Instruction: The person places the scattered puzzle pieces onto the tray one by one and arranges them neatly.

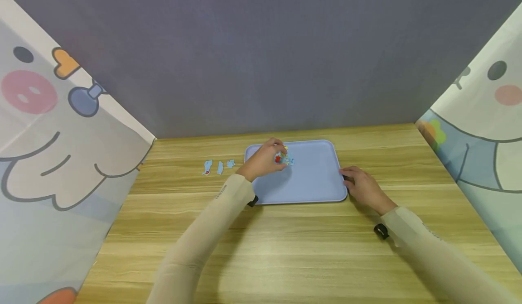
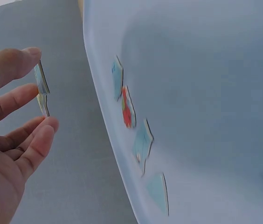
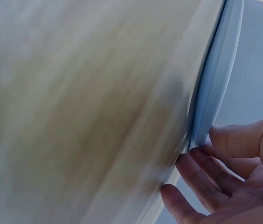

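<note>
Thin piece [image 2: 41, 80], perhaps jigsaw, held up; flat pieces [image 2: 143, 142] in lilac tray [image 1: 311, 177].

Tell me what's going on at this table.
A person's left hand pinches a small flat piece over a pale blue tray, while the right hand holds the tray's right edge. At least four similar pieces lie in the tray; three loose pieces lie on the table to its left.

Behind the bare fingers [image 2: 39, 145], long cream fabric sleeves [image 1: 205, 229], small dark lettering [image 1: 221, 191] on each, compact black wrist-worn pieces [image 1: 381, 231] below.
</note>
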`<act>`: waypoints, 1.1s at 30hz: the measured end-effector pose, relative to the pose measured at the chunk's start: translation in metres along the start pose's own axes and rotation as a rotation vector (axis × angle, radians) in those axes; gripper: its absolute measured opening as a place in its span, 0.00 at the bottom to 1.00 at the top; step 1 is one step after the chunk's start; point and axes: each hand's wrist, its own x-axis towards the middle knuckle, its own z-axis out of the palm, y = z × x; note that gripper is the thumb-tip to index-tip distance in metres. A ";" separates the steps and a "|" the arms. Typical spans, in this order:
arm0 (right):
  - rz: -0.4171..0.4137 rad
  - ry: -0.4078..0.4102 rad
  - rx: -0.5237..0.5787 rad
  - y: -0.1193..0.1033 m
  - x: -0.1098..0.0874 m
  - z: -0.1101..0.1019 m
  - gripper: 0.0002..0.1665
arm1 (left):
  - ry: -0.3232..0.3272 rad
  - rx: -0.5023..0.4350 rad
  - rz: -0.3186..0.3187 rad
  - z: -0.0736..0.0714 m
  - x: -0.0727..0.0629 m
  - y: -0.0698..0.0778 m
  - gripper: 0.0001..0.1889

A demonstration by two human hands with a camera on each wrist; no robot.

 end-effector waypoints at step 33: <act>-0.001 -0.010 0.014 -0.003 0.000 -0.001 0.23 | -0.066 0.223 -0.072 0.048 0.058 0.017 0.19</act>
